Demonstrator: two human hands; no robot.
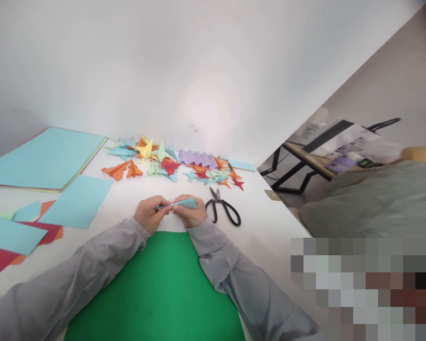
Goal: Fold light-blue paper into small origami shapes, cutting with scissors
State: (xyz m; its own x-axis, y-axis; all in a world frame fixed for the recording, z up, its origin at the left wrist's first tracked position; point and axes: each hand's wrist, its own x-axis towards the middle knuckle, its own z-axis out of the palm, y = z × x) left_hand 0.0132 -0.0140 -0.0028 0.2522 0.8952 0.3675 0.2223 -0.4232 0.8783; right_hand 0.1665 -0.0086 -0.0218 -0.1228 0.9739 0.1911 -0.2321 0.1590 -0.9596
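Observation:
A small folded piece of light blue paper (187, 203) is held between both my hands, above the far edge of a green mat (156, 289). My left hand (150, 213) pinches its narrow left end between thumb and fingers. On the wider right part, my right hand (190, 214) is closed, with the thumb pressed against the paper. The fingers partly cover the folds. Just right of my right hand lies a pair of scissors (230, 212) with black handles, its blades pointing away from me.
Colourful folded paper figures (145, 149) and a pleated purple strip (198, 158) lie along the wall. At left are stacked blue sheets (46, 158) and loose coloured pieces (14, 234). Beyond the table's right edge stand a low black-framed table (294, 184) and grey-green fabric (372, 199).

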